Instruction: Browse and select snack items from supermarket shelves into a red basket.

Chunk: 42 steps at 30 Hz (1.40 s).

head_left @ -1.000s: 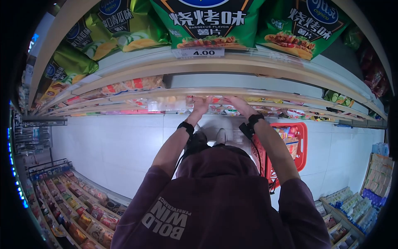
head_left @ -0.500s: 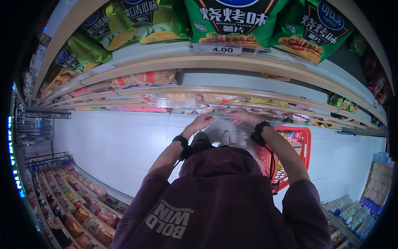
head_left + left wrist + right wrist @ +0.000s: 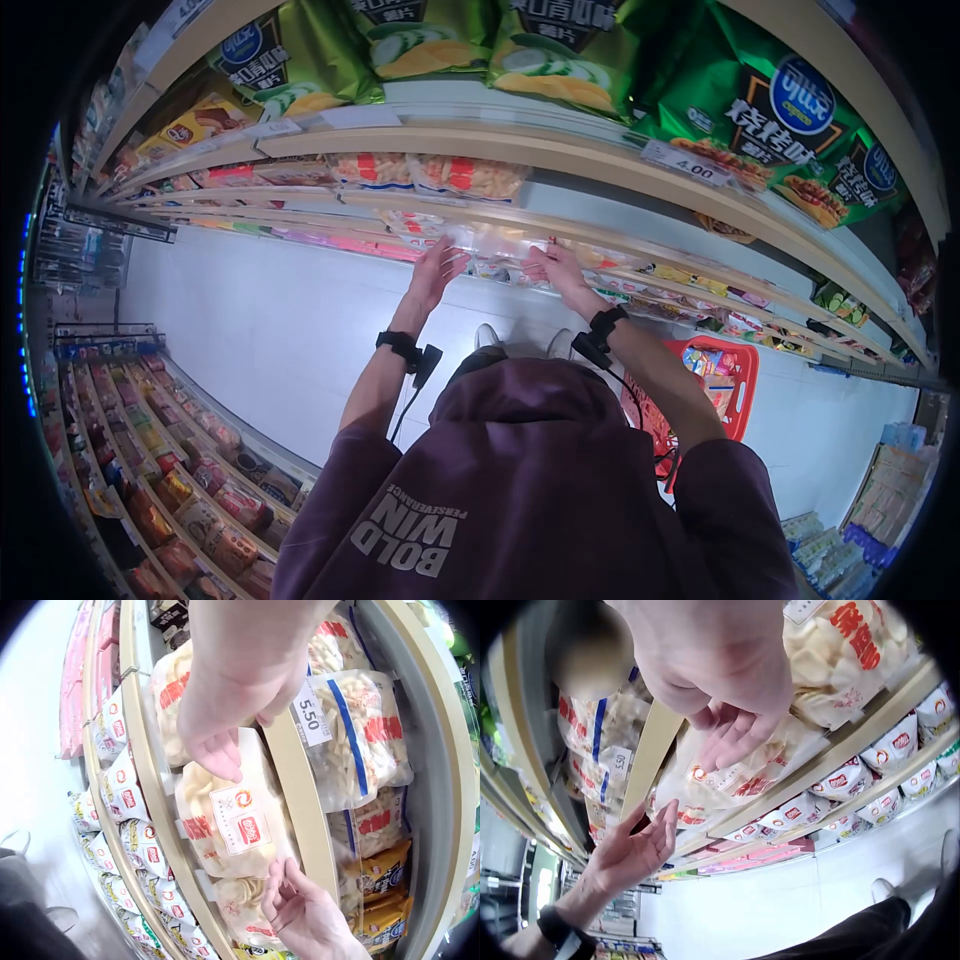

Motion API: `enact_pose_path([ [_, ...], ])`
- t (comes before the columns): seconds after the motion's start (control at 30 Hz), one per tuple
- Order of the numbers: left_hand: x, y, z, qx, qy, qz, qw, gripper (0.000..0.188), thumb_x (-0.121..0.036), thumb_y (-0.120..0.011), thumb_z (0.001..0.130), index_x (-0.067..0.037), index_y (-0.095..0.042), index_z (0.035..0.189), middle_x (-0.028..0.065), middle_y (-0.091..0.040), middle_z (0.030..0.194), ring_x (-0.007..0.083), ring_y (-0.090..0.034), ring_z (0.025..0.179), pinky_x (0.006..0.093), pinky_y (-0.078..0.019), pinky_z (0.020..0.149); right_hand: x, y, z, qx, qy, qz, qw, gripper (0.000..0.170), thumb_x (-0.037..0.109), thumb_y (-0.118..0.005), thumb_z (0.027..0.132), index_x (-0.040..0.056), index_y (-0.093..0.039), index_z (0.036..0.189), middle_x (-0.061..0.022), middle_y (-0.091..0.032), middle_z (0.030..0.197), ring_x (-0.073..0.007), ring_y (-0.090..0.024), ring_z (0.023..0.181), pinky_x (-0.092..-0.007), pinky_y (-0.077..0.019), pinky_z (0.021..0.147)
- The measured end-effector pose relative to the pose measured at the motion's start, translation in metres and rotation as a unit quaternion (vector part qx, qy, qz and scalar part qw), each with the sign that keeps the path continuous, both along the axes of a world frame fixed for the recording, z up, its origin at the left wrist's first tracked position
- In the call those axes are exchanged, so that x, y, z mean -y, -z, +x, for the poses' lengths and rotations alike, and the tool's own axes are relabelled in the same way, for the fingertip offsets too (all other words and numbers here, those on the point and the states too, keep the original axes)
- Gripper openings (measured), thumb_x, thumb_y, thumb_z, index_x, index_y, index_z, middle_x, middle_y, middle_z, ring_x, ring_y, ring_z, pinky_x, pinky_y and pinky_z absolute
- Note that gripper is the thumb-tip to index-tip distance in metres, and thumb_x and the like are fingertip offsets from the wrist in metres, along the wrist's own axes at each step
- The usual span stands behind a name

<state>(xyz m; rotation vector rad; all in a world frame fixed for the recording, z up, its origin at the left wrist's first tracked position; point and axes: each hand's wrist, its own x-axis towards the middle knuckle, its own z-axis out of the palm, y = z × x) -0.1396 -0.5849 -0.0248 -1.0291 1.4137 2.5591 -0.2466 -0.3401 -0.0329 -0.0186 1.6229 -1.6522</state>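
Note:
A clear bag of pale, puffed snack pieces (image 3: 238, 817) with a white-and-red label lies on a lower shelf between my two hands. In the head view my left hand (image 3: 436, 272) is at the bag's left end, its fingers extended. The left wrist view shows those fingers over the bag's upper edge. My right hand (image 3: 556, 268) is at the opposite end, fingers loosely bent; its fingertips meet the bag's corner in the left wrist view. Another bag of pale snacks (image 3: 847, 660) lies beside it in the right wrist view.
Above are green chip bags (image 3: 560, 60) over a 4.00 price tag (image 3: 686, 162). Bags of stick snacks (image 3: 367, 731) sit on the neighbouring shelf behind a 5.50 tag (image 3: 310, 714). A red shopping basket (image 3: 745, 400) with packets stands on the floor at right; small white bags (image 3: 124, 787) fill a lower shelf.
The view has shifted left along the shelves. Both hands, close together below the shelf edge half a second ago, have spread apart and risen to either end of the bag.

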Motion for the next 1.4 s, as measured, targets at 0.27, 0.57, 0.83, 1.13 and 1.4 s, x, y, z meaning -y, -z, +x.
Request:
enact_pose_path([
  [0.27,0.001,0.021,-0.044,-0.029,-0.065,-0.033,0.997,0.02,0.002,-0.066,0.085,0.007,-0.062,0.104,0.0134,-0.066,0.099,0.0241,-0.069,0.086,0.029,-0.0594,0.079,0.009,0.014,0.006,-0.008,0.185,-0.112,0.976,0.011,0.011,-0.062,0.094,0.0021,-0.067,0.097,-0.0083,-0.069,0.095,-0.0147,-0.066,0.08,-0.0251,-0.055,0.08],
  [0.57,0.015,0.046,-0.061,-0.102,-0.051,0.087,0.99,0.01,-0.001,-0.056,0.093,0.005,-0.058,0.101,0.0105,-0.064,0.097,0.0224,-0.066,0.097,0.0298,-0.0552,0.093,0.033,0.037,-0.001,-0.011,0.3,-0.194,0.934,0.006,0.004,-0.061,0.091,0.0021,-0.065,0.096,-0.0079,-0.067,0.098,-0.0162,-0.064,0.09,-0.0265,-0.0514,0.092],
  [0.83,0.023,0.061,-0.068,-0.136,-0.013,0.075,0.988,0.014,0.004,-0.051,0.093,0.003,-0.056,0.107,0.01,-0.063,0.098,0.0194,-0.064,0.102,0.0313,-0.0543,0.092,0.026,0.059,-0.008,-0.003,0.322,-0.298,0.898,0.005,0.003,-0.06,0.091,0.0046,-0.064,0.093,-0.0036,-0.067,0.095,-0.0148,-0.063,0.092,-0.0307,-0.0503,0.094],
  [1.13,0.014,0.047,-0.066,-0.027,-0.058,0.011,0.998,0.024,-0.001,-0.064,0.089,0.003,-0.057,0.112,0.0132,-0.067,0.103,0.0186,-0.069,0.086,0.0276,-0.0578,0.071,0.024,0.043,0.0,-0.026,0.328,-0.183,0.926,0.009,0.003,-0.055,0.094,0.0017,-0.063,0.097,-0.0057,-0.067,0.091,-0.0135,-0.064,0.091,-0.0256,-0.0533,0.086],
  [1.4,0.01,0.056,-0.085,-0.074,-0.122,0.164,0.976,0.022,0.008,-0.052,0.09,0.003,-0.052,0.111,0.0126,-0.056,0.11,0.0213,-0.058,0.103,0.0347,-0.0514,0.098,0.035,0.054,0.0,0.007,0.367,-0.294,0.883,0.007,0.002,-0.051,0.095,0.0027,-0.056,0.101,-0.0049,-0.059,0.108,-0.0148,-0.06,0.096,-0.0268,-0.051,0.093],
])
